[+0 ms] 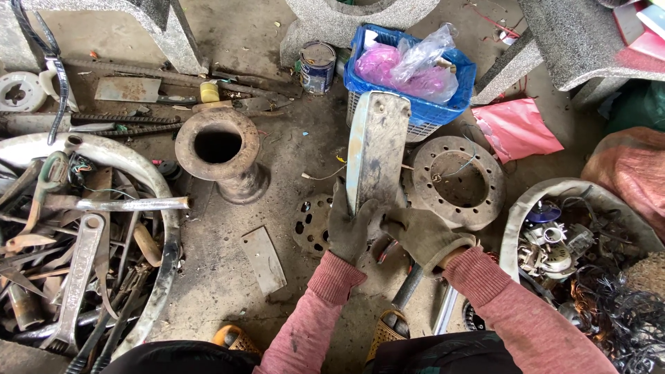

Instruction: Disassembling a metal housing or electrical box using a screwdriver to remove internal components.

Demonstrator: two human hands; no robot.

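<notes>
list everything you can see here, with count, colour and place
metal plate: 1, grey with pale blue edge, upright at centre, held by both hands
flanged pipe piece: 1, rusty brown, left of centre
perforated disc: 1, rusty, right of the plate
plastic basket: 1, blue, top centre, holding pink bags
tin can: 1, blue, left of the basket
tub of wrenches and scrap: 1, grey, far left
tub of wire and parts: 1, pale, right
left hand: grey glove, grip on the plate's lower edge
right hand: grey glove, at the plate's base
</notes>
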